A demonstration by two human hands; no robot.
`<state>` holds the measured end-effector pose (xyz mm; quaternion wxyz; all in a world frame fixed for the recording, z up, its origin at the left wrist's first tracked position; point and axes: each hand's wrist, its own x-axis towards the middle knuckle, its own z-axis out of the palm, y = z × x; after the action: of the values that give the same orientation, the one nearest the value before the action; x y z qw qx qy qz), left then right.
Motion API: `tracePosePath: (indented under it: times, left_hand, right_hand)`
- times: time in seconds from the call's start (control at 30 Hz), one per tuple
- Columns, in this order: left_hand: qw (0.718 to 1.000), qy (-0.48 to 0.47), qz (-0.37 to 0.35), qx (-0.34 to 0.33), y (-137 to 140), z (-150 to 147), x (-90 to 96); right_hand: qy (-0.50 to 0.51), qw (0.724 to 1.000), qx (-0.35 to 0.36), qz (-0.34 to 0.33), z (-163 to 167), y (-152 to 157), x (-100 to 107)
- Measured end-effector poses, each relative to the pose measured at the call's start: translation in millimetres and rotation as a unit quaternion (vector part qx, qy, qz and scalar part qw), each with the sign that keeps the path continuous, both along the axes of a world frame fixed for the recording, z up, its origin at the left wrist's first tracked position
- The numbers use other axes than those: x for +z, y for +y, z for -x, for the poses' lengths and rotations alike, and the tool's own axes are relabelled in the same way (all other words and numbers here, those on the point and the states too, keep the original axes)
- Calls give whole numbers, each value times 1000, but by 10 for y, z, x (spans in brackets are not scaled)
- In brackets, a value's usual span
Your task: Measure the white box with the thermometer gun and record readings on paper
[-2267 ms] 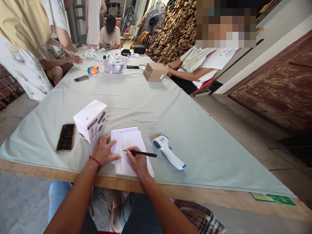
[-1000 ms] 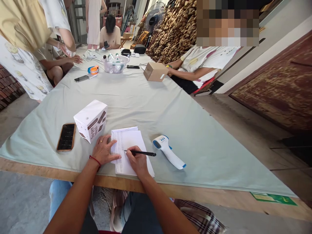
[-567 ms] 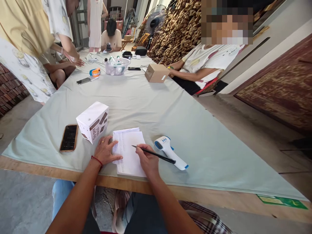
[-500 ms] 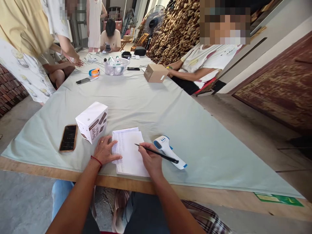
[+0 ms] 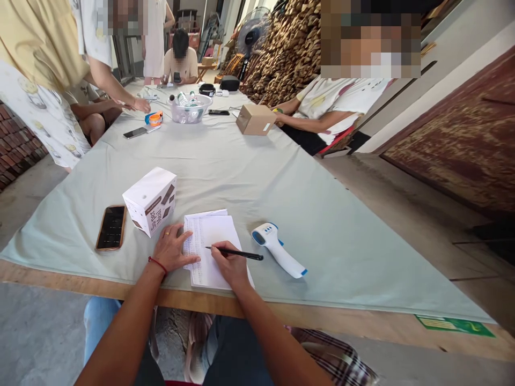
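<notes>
My right hand [image 5: 232,265] is closed around a black pen [image 5: 245,253], its tip at the written column on a white notepad [image 5: 217,228]. Fingers spread, my left hand [image 5: 173,251] lies flat at the pad's left edge, thumb resting on the paper. Rows of small handwriting run down the left side of the page; the rest of the sheet is blank. Right of the pad lies a white and blue infrared thermometer [image 5: 279,249]. A white printed box [image 5: 149,201] stands just beyond my left hand, with a smartphone [image 5: 111,228] in an orange-brown case to its left.
A pale green cloth [image 5: 354,257] covers the table. Farther back are a cardboard box [image 5: 256,119], a clear basket [image 5: 187,112] of bottles, orange tape [image 5: 155,118] and another phone [image 5: 135,132]. People sit or stand around the far part; a fan [image 5: 251,37] stands by stacked wood.
My right hand has moved left across the page with the pen, bringing its tip to the writing. At the far left, a standing person's hand has reached right, toward the tape.
</notes>
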<state>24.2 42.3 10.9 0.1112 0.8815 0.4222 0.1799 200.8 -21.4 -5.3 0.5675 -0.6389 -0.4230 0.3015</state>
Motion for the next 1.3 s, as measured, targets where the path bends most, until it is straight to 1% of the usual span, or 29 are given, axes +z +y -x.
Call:
tracePosePath:
  times: [0.33,0.6,0.87,1.0,1.17,1.23,1.3]
  left_hand:
    - [1000,-17,-3,-3,-2,-11,-22]
    - [999,-47,-1,-4,1,-6,-39]
    - [999,-46,-1,-8,11,2,-52]
    - [999,-42,-7,-6,11,4,-63]
    - [998,-48,-33,-13,19,9,-100]
    - [995,-80,-57,-22,18,18,-107]
    - [986,-136,-94,-29,10,36,-96]
  right_hand:
    - [-46,999,15,-6,-24,-10,-42]
    - [-35,999,22,0,-20,-11,-30]
    - [-29,1000,9,-2,-21,-28,8]
    - [-31,999,10,-8,-29,-20,-12]
    - [-54,998,3,-31,-21,-20,-66]
    - [-78,996,-6,-52,-42,-30,-63]
    - [-127,988,-7,-85,-106,-31,-38]
